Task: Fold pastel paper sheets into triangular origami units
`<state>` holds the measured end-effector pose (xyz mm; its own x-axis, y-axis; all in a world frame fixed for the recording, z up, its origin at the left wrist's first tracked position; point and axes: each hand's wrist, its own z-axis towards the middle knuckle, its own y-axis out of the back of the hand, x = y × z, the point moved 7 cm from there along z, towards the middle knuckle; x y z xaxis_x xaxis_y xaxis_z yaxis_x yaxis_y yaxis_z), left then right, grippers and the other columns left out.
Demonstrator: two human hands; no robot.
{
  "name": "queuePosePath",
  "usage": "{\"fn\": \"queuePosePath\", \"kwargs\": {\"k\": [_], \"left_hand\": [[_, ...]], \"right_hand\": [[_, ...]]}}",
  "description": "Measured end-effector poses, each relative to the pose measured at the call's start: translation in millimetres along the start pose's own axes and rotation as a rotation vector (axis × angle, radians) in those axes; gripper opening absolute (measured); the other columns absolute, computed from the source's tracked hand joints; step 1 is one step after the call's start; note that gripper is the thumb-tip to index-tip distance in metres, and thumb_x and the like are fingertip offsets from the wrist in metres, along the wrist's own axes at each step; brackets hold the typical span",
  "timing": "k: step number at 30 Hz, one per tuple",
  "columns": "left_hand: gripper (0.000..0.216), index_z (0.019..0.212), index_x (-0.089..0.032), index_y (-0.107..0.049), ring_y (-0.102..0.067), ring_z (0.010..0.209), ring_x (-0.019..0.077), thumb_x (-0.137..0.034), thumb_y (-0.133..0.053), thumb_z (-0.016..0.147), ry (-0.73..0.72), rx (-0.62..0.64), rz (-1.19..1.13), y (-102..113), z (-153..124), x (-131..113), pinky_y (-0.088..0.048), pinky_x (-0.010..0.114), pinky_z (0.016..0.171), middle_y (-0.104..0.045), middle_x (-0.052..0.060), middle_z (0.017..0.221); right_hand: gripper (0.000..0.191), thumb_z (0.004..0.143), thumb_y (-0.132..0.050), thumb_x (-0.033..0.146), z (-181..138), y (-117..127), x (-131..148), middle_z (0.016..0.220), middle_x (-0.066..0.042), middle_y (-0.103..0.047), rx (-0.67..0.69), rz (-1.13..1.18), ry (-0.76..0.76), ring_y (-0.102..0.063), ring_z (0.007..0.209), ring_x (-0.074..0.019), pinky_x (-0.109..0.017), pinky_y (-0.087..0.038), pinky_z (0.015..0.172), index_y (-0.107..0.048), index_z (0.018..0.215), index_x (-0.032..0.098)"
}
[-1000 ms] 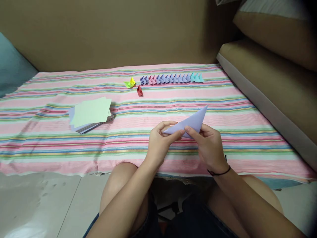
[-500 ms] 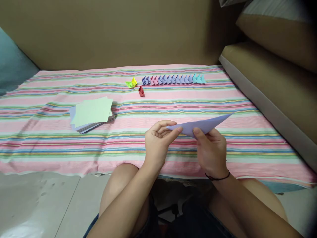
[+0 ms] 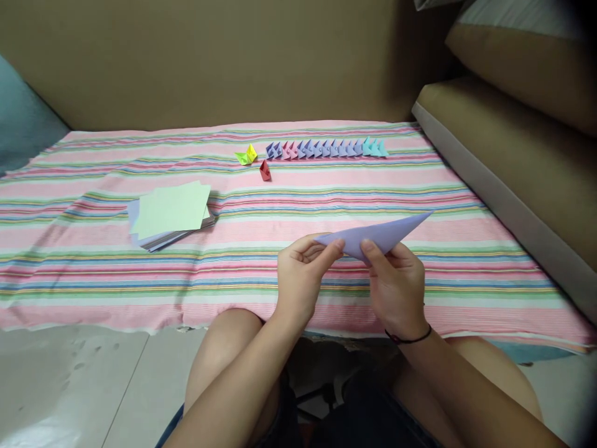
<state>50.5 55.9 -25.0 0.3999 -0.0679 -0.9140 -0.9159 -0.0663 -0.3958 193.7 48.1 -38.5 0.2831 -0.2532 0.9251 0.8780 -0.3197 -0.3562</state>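
Observation:
A sheet of purple paper (image 3: 389, 233), folded into a long triangle, is held up in front of me above the striped cloth. My left hand (image 3: 305, 274) pinches it near its left end, thumb in front and fingers behind. Around its lower middle, my right hand (image 3: 396, 283) is closed on it with the thumb on the near face. The right-hand tip of the paper points up and away. Most of the fingers behind the paper are hidden.
A stack of paper sheets (image 3: 175, 211) with pale green on top lies at left. Toward the back stand a row of folded paper pieces (image 3: 326, 149), a yellow-green piece (image 3: 247, 155) and a red one (image 3: 265, 171). Brown cushions (image 3: 513, 155) border the right side.
The purple triangle's two layers look pressed closer together at the top edge. My left fingers have drawn down behind the paper, and the left hand has shifted slightly right.

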Motion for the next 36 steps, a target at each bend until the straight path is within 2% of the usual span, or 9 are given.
{"fn": "queuePosePath", "kwargs": {"k": [27,32,36], "left_hand": [[0.013,0.071,-0.016,-0.072,-0.065,0.067,0.0116,-0.025,-0.078,0.063,0.018,-0.025,-0.024,1,1,5,-0.054,0.023,0.07,-0.07,0.0,0.067],[0.014,0.075,-0.017,-0.074,-0.067,0.071,0.0142,-0.024,-0.077,0.064,-0.019,-0.006,0.017,0,1,-3,-0.054,0.024,0.071,-0.072,0.001,0.068],[0.011,0.076,-0.019,-0.074,-0.068,0.073,0.0147,-0.02,-0.076,0.065,-0.101,0.034,0.055,-2,-1,-13,-0.055,0.023,0.07,-0.073,0.0,0.073]], "right_hand": [[0.012,0.071,-0.073,0.028,2,1,-5,0.079,0.0,-0.068,0.004,0.02,-0.025,-0.061,0.078,-0.0169,-0.034,-0.05,0.074,-0.071,0.079,0.02],[0.009,0.071,-0.073,0.026,2,1,-1,0.08,0.001,-0.069,0.015,0.064,0.026,-0.061,0.079,-0.0156,-0.033,-0.05,0.075,-0.071,0.079,0.022],[0.008,0.07,-0.074,0.025,3,2,4,0.076,0.002,-0.068,0.004,0.089,0.064,-0.061,0.075,-0.0139,-0.032,-0.049,0.076,-0.07,0.076,0.023]]}}
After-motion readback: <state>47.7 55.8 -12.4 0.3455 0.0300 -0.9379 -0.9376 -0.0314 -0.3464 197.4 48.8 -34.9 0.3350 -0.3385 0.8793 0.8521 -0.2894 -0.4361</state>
